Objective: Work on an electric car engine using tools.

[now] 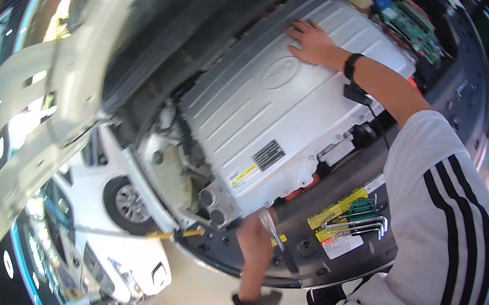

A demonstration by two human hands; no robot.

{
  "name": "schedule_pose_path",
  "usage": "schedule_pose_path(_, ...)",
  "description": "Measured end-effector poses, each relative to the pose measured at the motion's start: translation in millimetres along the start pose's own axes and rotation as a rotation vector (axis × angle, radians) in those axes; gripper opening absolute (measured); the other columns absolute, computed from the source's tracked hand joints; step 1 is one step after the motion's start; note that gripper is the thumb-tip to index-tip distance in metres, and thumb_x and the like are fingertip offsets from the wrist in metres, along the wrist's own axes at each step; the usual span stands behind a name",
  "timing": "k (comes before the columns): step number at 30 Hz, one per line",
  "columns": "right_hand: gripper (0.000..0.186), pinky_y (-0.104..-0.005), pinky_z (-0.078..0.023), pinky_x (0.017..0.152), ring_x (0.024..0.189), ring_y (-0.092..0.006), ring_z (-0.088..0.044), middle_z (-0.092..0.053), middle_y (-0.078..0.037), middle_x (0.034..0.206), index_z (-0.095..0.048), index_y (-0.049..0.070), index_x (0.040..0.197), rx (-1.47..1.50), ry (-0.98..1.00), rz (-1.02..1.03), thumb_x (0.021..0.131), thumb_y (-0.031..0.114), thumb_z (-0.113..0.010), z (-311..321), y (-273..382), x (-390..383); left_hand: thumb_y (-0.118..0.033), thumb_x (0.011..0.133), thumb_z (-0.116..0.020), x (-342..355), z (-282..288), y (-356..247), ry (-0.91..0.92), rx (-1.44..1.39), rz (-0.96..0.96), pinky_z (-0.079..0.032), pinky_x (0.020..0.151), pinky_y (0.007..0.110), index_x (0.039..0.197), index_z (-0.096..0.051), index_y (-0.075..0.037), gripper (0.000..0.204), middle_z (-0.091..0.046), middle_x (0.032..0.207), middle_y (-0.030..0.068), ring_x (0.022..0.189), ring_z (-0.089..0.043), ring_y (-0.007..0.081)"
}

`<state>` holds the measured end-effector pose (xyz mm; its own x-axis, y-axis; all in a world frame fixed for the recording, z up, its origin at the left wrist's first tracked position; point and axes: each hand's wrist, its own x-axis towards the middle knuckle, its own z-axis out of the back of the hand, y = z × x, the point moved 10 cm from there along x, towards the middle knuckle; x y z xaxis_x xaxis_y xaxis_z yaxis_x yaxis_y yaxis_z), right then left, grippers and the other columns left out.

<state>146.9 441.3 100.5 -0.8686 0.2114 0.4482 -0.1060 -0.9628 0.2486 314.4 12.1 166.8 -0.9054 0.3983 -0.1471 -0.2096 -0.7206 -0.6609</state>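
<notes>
Centrally, main unit: silver ribbed housing (235, 132), seated in the vehicle's engine bay.
Housing axis: long side slants from lower left to upper right; ribs run along it.
Right hand (314, 44): palm down on the housing's upper face, fingers spread, nothing gripped; dark band (353, 65) at wrist.
Left hand (255, 240): low, just off the housing's front edge, motion-blurred; finger opening, and whether they grip the tool beside them, cannot be told.
Ratchet-like tool (282, 249): bright head points up toward the housing, dark handle down and slightly right; long axis steep.
Hex keys (353, 230): on the front panel (300, 222), near a green holder (361, 208); long arms lie roughly crosswise, bent ends right.
Housing markings: raised oval emblem (281, 72), lettered; black rectangular plate (268, 155), fine print illegible; yellow-and-white sticker (244, 176) left of the plate.
Panel markings: yellow label (321, 219) partly beneath the keys, print too small to read.
</notes>
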Motion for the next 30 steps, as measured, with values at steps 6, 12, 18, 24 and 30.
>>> schedule_pose_path(6, 0.056, -0.0487, -0.024, 0.114, 0.138, -0.0304, -0.031, -0.038, -0.016, 0.147, -0.046, 0.008, 0.138, -0.114, 0.049, -0.180, 0.092, 0.039, -0.050, 6, -4, -21, -0.009, 0.088, -0.060, -298, 7, 46, -0.175, -0.048, 0.534, -0.050, 0.070, 0.031, 0.102, -0.069, -0.003, 0.018, -0.070, 0.085, 0.0118, 0.079, -0.067, 0.0193)
schedule_pose_path(12, 0.074, -0.0503, -0.022, 0.114, 0.142, -0.0344, -0.022, -0.022, -0.019, 0.154, -0.032, 0.001, 0.145, -0.073, 0.340, 0.041, 0.089, 0.047, -0.051, 32, 53, -94, -0.009, 0.088, -0.060, -448, -19, 13, -0.532, -0.145, 0.739, -0.050, 0.067, 0.028, 0.095, -0.070, 0.001, 0.015, -0.070, 0.079, 0.0105, 0.072, -0.064, 0.0143)
schedule_pose_path(18, 0.071, -0.0474, -0.024, 0.113, 0.136, -0.0366, -0.035, -0.041, -0.022, 0.143, -0.044, 0.000, 0.137, -0.072, 0.890, 0.249, 0.088, 0.050, -0.051, 68, 98, -172, -0.004, 0.082, -0.061, -384, -68, -22, -0.451, -0.111, 0.581, -0.045, 0.060, 0.031, 0.088, -0.066, 0.004, 0.011, -0.062, 0.068, 0.0132, 0.061, -0.058, 0.0172)
schedule_pose_path(24, 0.045, -0.0397, -0.047, 0.090, 0.104, -0.0341, -0.061, -0.065, -0.019, 0.110, -0.055, 0.005, 0.123, 1.006, 1.127, 0.485, 0.101, 0.040, -0.038, 229, 249, -400, -0.013, 0.084, -0.065, -341, -106, -85, -0.330, -0.327, 0.387, -0.042, 0.057, 0.032, 0.096, -0.068, 0.001, 0.019, -0.059, 0.067, 0.0145, 0.059, -0.051, 0.0158)
schedule_pose_path(30, 0.036, -0.0380, -0.047, 0.074, 0.080, -0.0336, -0.063, -0.068, -0.014, 0.086, -0.068, 0.006, 0.097, 0.836, 1.407, 0.098, 0.099, 0.034, -0.044, 287, 246, -501, -0.017, 0.087, -0.066, -349, -143, -94, 0.159, -0.573, 0.281, -0.045, 0.063, 0.028, 0.102, -0.069, -0.001, 0.023, -0.066, 0.078, 0.0067, 0.067, -0.054, 0.0112)
